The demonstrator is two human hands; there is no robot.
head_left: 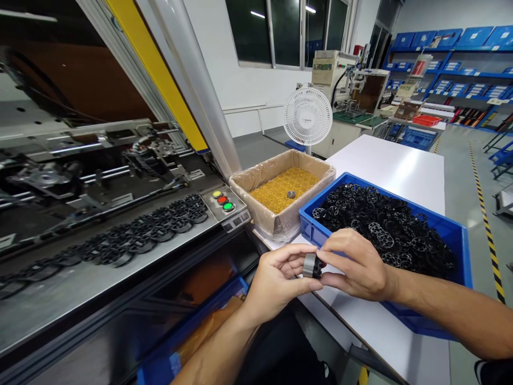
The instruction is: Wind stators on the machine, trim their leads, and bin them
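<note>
My left hand (pixel 282 275) and my right hand (pixel 356 264) meet in front of me, both closed on one small round part (pixel 310 266). It has a grey metal ring on its left side and a black toothed plastic piece on its right. The left fingers and thumb grip the metal side, while the right fingertips pinch the black side. Just beyond my right hand stands a blue bin (pixel 467 256) heaped with black plastic frames (pixel 385 230). Behind my hands, a cardboard box (pixel 256 208) lined with clear plastic holds yellow-brown pieces, with one grey part (pixel 290 194) lying on them.
At left is a machine with a metal ledge (pixel 120 283) carrying rows of black round parts (pixel 140 235). Its panel has yellow, red and green buttons (pixel 223 200). A white fan (pixel 308 117) stands behind the box. The white table (pixel 396 160) extends away behind the bin.
</note>
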